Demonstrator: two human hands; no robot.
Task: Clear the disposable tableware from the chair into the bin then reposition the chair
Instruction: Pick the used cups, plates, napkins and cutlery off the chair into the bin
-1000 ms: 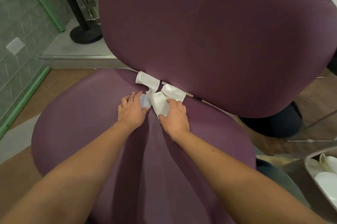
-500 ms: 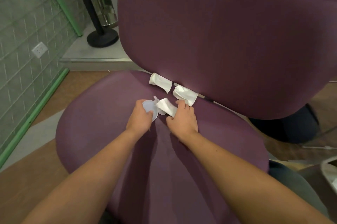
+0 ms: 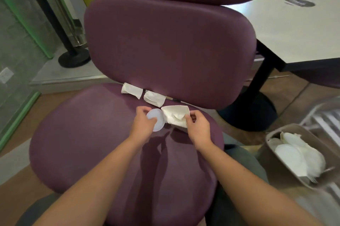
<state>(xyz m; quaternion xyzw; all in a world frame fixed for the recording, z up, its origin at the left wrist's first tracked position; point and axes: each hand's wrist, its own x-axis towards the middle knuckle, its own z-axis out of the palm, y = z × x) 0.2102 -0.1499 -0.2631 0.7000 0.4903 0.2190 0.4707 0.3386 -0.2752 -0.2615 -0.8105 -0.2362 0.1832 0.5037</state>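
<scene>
Bin (image 3: pixel 272 138) placement decides the next move: it sits low on the floor to the person's right, beside the seat of the chair (image 3: pixel 92 143), with white plates and crushed paper already heaped inside, so it lies much nearer the right hand (image 3: pixel 199 128) than the left hand (image 3: pixel 144 124). Both hands hover over the rear middle of the seat, each with something in it. The left hand's curled fingers pinch a small round plastic lid (image 3: pixel 156 120), its flat face turned up toward the camera. The right hand's thumb and fingers pinch the near edge of a flattened paper cup (image 3: pixel 174 115), whose long axis runs roughly left to right, its open mouth toward the backrest side. Lid and cup touch or nearly touch between the two hands. Two more crushed paper cups (image 3: pixel 131 89) (image 3: pixel 154 98) lie side by side in the crease where the seat meets the backrest, just beyond the hands and slightly left of them, their long axes following the crease. A desk (image 3: pixel 294 32) stands behind the chair on the right. By my reading the held pieces should swing rightward and down to the bin, the right hand leading and the left crossing over the seat, with the crease cups to be collected afterward.
</scene>
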